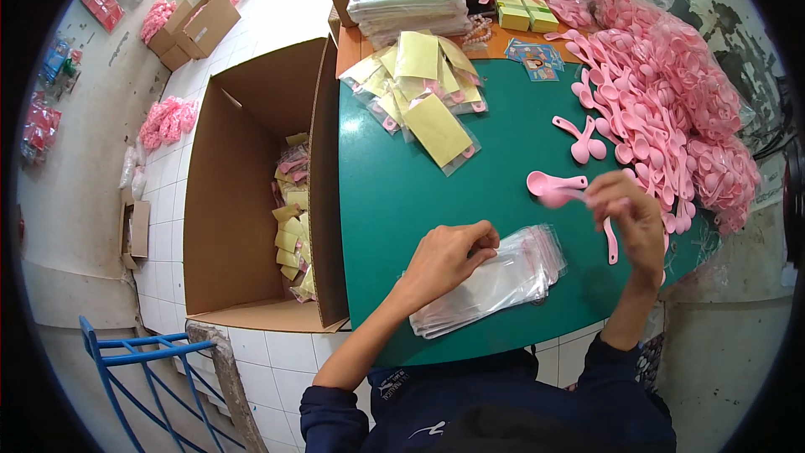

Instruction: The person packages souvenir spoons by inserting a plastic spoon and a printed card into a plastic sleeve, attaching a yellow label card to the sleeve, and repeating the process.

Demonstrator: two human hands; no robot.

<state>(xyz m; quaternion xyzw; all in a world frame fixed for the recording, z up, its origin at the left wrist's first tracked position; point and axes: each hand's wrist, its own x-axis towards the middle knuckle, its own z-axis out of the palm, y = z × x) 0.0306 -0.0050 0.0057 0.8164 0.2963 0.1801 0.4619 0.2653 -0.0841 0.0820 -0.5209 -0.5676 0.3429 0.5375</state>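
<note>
My right hand (629, 214) pinches the handle of a pink plastic spoon (560, 198), which is blurred. The spoon is over or against another pink spoon (537, 180) on the green table (386, 193). Bent over a stack of clear plastic bags (486, 294), my left hand (457, 256) has its thumb and fingertips drawn together. Whether they grip a bag edge cannot be made out. Beyond my right hand lies a large heap of pink spoons (646, 117), and a few loose spoons (583, 147) lie beside it.
Filled bags with yellow cards (436, 130) lie at the table's far left. A deep cardboard box (243, 210) left of the table holds more filled bags. Stacked plastic sleeves (407, 8), small yellow boxes (524, 15) and printed cards (537, 59) sit at the back.
</note>
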